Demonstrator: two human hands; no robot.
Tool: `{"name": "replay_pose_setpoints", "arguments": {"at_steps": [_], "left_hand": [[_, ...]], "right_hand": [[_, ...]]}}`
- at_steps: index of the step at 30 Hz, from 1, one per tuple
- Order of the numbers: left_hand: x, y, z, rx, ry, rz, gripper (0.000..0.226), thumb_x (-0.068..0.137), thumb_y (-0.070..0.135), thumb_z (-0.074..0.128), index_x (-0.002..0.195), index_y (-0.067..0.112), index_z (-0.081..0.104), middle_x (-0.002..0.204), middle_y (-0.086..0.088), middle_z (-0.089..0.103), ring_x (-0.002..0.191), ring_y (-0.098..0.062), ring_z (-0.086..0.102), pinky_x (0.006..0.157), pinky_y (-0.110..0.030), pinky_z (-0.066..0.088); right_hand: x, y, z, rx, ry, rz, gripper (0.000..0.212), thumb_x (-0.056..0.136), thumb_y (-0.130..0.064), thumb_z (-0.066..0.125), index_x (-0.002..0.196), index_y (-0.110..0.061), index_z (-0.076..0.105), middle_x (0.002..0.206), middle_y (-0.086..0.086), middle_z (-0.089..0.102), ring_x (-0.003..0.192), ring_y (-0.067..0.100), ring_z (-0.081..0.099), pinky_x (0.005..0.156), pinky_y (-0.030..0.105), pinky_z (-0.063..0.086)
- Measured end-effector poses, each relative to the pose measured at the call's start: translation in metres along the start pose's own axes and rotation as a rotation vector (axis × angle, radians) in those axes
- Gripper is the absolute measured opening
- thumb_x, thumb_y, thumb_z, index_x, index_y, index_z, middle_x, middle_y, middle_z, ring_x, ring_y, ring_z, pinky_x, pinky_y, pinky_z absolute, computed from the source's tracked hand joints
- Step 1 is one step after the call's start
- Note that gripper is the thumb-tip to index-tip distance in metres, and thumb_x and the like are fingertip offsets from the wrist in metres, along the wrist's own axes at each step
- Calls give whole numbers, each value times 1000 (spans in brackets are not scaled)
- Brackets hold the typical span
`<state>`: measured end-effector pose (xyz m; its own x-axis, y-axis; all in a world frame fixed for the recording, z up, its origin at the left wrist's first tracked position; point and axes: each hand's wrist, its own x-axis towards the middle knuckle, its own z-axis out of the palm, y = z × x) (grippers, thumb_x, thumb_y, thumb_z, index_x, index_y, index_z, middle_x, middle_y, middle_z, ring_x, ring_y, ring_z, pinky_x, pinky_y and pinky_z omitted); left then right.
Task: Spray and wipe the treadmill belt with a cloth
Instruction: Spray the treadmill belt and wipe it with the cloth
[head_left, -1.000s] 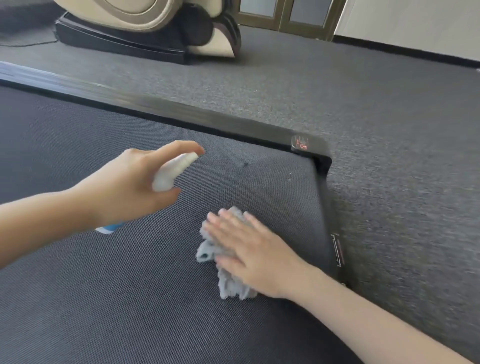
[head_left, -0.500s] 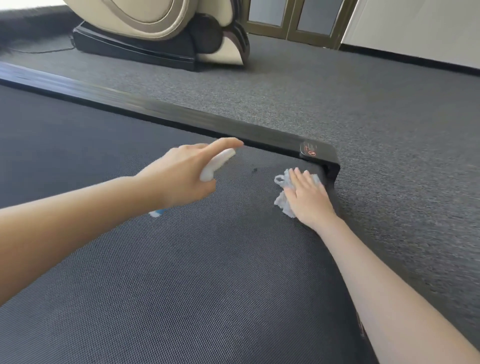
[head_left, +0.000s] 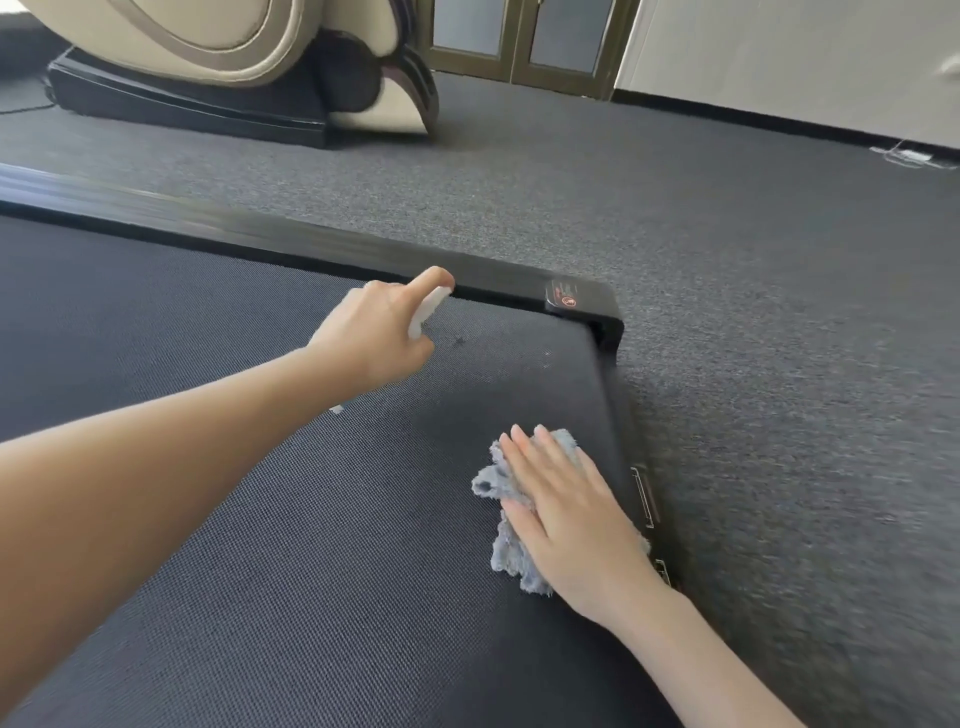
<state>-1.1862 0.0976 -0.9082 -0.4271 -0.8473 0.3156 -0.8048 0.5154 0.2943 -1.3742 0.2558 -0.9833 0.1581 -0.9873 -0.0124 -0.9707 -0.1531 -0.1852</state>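
The dark textured treadmill belt (head_left: 291, 545) fills the lower left of the head view, bordered by a glossy black side rail (head_left: 322, 241) and a corner cap (head_left: 582, 299). My left hand (head_left: 374, 338) is closed around a small white spray bottle (head_left: 428, 309), index finger on top, nozzle toward the far corner. My right hand (head_left: 566, 514) lies flat, fingers together, pressing a crumpled grey cloth (head_left: 501, 488) onto the belt near its right edge. Most of the bottle is hidden by my hand. A small dark spot (head_left: 459, 341) marks the belt.
Grey carpet (head_left: 753, 338) surrounds the treadmill. A beige and black massage chair (head_left: 234, 67) stands at the back left. Glass doors (head_left: 519, 36) and a white wall (head_left: 779, 57) close the far side. A white cable or plug (head_left: 909, 155) lies by the wall.
My right hand has dragged the cloth from the belt's far corner back toward me along the right edge. My left hand with the bottle has stayed near the side rail.
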Motion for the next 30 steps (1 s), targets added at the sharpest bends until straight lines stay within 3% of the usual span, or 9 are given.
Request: {"name": "replay_pose_setpoints", "arguments": {"at_steps": [3, 7, 12, 19, 24, 27, 30], "left_hand": [[-1, -2, 2, -34, 49, -48, 50, 78, 14, 55, 123, 31, 41, 65, 3, 46, 71, -33, 52, 63, -36, 44], [1, 3, -1, -65, -77, 45, 56, 77, 16, 54, 128, 34, 37, 83, 2, 53, 77, -30, 53, 67, -35, 43], [19, 26, 7, -144, -179, 137, 56, 79, 18, 58, 128, 32, 36, 86, -1, 52, 80, -28, 53, 66, -35, 41], [37, 45, 21, -134, -73, 9, 52, 80, 18, 58, 126, 32, 41, 68, 2, 42, 76, -30, 50, 59, -33, 38], [26, 28, 2, -205, -173, 33, 51, 81, 19, 58, 125, 34, 39, 74, -6, 53, 58, -18, 50, 56, -32, 44], [3, 8, -18, -216, -129, 32, 54, 78, 16, 60, 125, 35, 40, 70, -8, 57, 57, -18, 53, 56, -34, 46], [-25, -12, -34, -189, -81, 14, 57, 75, 11, 61, 123, 35, 42, 62, -5, 56, 56, -15, 54, 56, -33, 43]], "right_hand": [[-1, -3, -1, -7, 6, 12, 69, 84, -54, -7, 149, -32, -4, 157, -20, -8, 141, -2, -19, 118, 30, -7], [-1, -3, 0, -6, 15, 24, 68, 84, -55, -8, 148, -33, -7, 156, -20, -8, 140, -3, -20, 119, 32, -6], [-1, -4, 1, -13, 14, 30, 62, 86, -58, -9, 143, -35, -14, 155, -21, -12, 139, -4, -21, 118, 33, -7], [-2, -3, 3, -1, 33, 25, 62, 87, -53, -4, 146, -34, -9, 156, -20, -8, 140, -3, -20, 119, 34, -5], [-2, 0, 4, 15, 44, 16, 61, 88, -53, -3, 146, -36, -9, 155, -22, -9, 140, -4, -20, 118, 33, -5], [3, 3, 0, -5, 8, 4, 64, 86, -55, -5, 147, -37, -9, 153, -24, -15, 139, -5, -22, 118, 32, -8], [35, 21, -8, -2, -10, 42, 58, 95, -51, 4, 150, -33, -4, 155, -21, -10, 142, 0, -17, 118, 33, -8]]}}
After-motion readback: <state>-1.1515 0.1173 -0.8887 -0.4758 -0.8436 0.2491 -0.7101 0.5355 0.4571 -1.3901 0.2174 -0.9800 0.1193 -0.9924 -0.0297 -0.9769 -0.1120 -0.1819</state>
